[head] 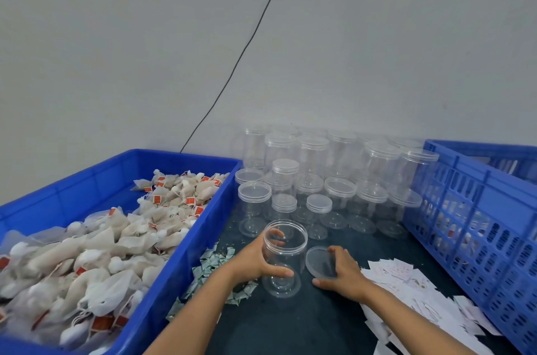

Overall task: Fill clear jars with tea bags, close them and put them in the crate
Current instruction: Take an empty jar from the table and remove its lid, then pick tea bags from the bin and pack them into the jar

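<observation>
An open, empty clear jar point(286, 256) stands upright on the dark table in front of me. My left hand point(255, 260) grips it round the side, thumb across the near wall. Just right of the jar, my right hand point(344, 272) holds its clear round lid point(318, 263) tilted on edge near the table. A blue tub point(186, 253) on the left is heaped with tea bags point(98, 250) with red tags. The blue slotted crate point(470, 227) stands on the right; filled jars show through its wall.
Several closed empty clear jars point(313, 180) crowd the back of the table against the grey wall. Small green-white sachets point(209, 270) lie between tub and jar. White paper slips point(412, 293) spread under my right forearm. A black cable point(241, 58) runs down the wall.
</observation>
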